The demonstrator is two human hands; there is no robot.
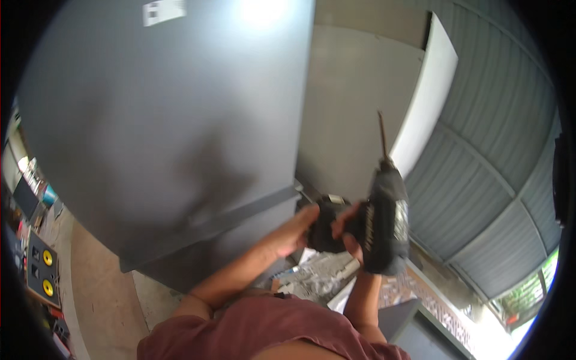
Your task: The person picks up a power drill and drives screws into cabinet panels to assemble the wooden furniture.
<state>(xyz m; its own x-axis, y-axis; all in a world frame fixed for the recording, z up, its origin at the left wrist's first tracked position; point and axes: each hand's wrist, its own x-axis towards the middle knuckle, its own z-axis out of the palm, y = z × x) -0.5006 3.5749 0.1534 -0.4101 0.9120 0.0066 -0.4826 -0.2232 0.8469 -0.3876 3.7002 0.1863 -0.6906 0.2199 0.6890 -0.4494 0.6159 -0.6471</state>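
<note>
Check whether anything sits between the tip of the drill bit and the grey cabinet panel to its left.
Nothing visible does. The drill, gripped in the right hand with the left hand on its black rear part, points its bit upward beside the grey cabinet panel. Only open space lies between the tip and the panel's edge.

A white rectangular label (pixel 164 11) sits high on the grey cabinet panel (pixel 162 120). A small pale sticker (pixel 336 199) shows on the black part between the hands. At far left stands a black panel with 2 yellow discs (pixel 43 273).
</note>
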